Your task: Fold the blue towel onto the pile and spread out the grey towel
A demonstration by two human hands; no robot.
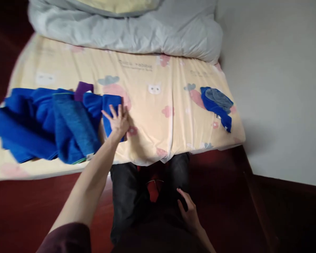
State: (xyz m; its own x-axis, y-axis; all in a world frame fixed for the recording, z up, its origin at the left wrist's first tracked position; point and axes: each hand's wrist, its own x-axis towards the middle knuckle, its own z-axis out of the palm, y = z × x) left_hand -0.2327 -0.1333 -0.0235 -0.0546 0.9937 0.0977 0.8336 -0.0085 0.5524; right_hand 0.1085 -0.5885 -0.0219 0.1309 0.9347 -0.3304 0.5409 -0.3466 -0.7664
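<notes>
One left hand, palm down and fingers spread, apparently resting across the right edge of a folded blue cloth; nothing clenched. Risk, as judged: a sideways push could skew the fold or ruck the patterned sheet beneath, since the sheet is loose and already creased

One right hand, low beside the person's thigh, fingers loosely extended, no item seen in it. Risk: with only one hand on the folded cloth, its far edge is unsecured and could lift or slip open

One row of blue cloths, left of the folded cloth, overlapping; among them a green-edged cloth and, at the back, a purple cloth. Risk: a tug on one could drag its neighbours, as they lie over each other; the front ones are close to the bed's near edge and could slide off

One crumpled blue-and-grey cloth, well apart, toward the bed's right end. Risk: creases setting in, from lying bunched

One grey quilt, heaped behind; could slump forward if the sheet is pulled
</notes>
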